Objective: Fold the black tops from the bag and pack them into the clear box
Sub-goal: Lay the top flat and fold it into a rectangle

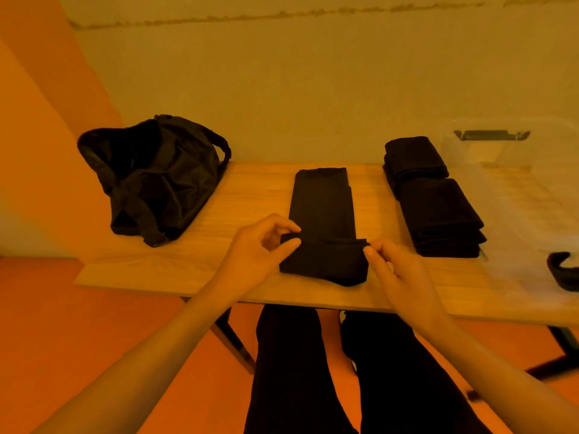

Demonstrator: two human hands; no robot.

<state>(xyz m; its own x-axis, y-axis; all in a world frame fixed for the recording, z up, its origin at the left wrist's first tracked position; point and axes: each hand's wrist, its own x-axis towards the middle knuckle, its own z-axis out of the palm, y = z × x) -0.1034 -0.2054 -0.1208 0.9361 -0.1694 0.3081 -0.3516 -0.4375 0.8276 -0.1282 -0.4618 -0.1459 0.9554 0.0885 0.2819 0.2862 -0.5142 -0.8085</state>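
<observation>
Single head view, steeply down, close over table point(219, 277)

The table point(244, 195) is pale, matt wood with visible grain. The black top point(322, 208) and the folded tops point(438, 214) are soft matt cloth; the duffel bag point(156, 183) is crumpled, faintly shiny fabric. The clear box point(513, 195) is smooth translucent plastic.

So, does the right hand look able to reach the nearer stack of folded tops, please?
Probably yes: only bare table lies between the right hand and the stack, though it pinches the top being folded.
</observation>
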